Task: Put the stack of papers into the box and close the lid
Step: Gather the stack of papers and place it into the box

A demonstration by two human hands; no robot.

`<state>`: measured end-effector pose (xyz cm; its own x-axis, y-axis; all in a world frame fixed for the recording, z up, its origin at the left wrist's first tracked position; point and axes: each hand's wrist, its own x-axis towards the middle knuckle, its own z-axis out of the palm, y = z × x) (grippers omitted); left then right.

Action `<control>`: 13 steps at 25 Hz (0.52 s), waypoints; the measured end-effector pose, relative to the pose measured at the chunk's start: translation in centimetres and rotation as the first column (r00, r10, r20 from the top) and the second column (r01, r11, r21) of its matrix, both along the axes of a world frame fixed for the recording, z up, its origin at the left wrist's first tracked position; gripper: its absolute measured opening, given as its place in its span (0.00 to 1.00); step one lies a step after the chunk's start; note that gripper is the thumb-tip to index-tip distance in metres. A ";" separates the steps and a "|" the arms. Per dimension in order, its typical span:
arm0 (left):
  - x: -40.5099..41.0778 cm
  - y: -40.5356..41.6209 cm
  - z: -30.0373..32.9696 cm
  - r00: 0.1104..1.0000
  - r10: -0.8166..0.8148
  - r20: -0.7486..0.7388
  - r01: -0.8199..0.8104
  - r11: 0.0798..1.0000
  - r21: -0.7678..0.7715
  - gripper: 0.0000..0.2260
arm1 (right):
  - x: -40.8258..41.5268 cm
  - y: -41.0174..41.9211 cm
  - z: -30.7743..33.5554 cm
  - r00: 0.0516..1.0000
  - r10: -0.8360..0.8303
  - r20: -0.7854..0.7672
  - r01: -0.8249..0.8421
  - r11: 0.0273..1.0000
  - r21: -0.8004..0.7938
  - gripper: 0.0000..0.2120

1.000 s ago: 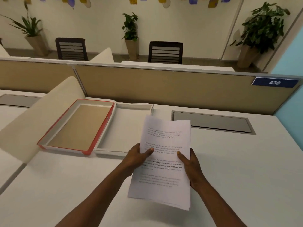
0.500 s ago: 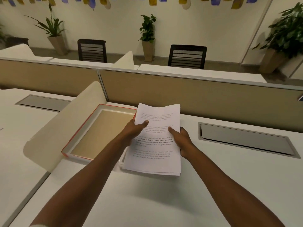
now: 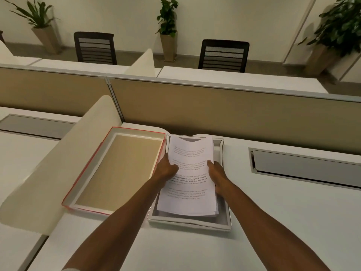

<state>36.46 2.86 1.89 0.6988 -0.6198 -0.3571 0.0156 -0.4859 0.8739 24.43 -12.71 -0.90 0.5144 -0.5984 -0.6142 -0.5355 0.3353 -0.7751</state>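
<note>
A stack of printed white papers (image 3: 190, 194) hangs just over the open white box (image 3: 227, 216), its near end dipping inside the walls. My left hand (image 3: 166, 170) grips the stack's left edge with the thumb on top. My right hand (image 3: 216, 173) holds the right edge the same way. The box's lid (image 3: 117, 169), red-edged with a tan inside, lies open-side up directly to the left of the box, touching it.
A curved cream divider panel (image 3: 50, 163) rises left of the lid. A tan partition wall (image 3: 214, 114) runs behind the box. A grey cable hatch (image 3: 304, 167) is set into the white desk to the right. Chairs and potted plants stand beyond.
Both hands have carried the stack forward and left, from the bare desk to above the white box, and lowered its near end into it. My view has shifted left.
</note>
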 end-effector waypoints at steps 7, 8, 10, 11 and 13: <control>0.0 -1.6 -2.7 0.992 -0.075 0.101 0.057 0.984 0.171 0.34 | 0.0 -0.1 -1.9 0.989 -0.023 -0.147 -0.007 0.980 -0.199 0.24; 0.0 -1.7 -3.0 0.988 -0.097 0.118 0.068 0.971 0.228 0.39 | 0.1 0.2 -1.9 0.985 -0.017 -0.174 -0.028 0.967 -0.253 0.24; -0.2 -2.0 -3.5 0.981 -0.124 0.152 0.072 0.949 0.308 0.43 | 0.2 0.9 -2.0 0.972 0.006 -0.233 -0.096 0.921 -0.377 0.26; -0.4 -2.1 -3.7 0.976 -0.137 0.170 0.072 0.937 0.341 0.44 | 0.1 1.2 -2.1 0.968 0.010 -0.252 -0.121 0.895 -0.429 0.28; -0.8 -2.0 -4.5 0.962 -0.162 0.219 0.065 0.918 0.391 0.45 | 0.0 1.8 -1.9 0.961 0.007 -0.276 -0.148 0.856 -0.495 0.32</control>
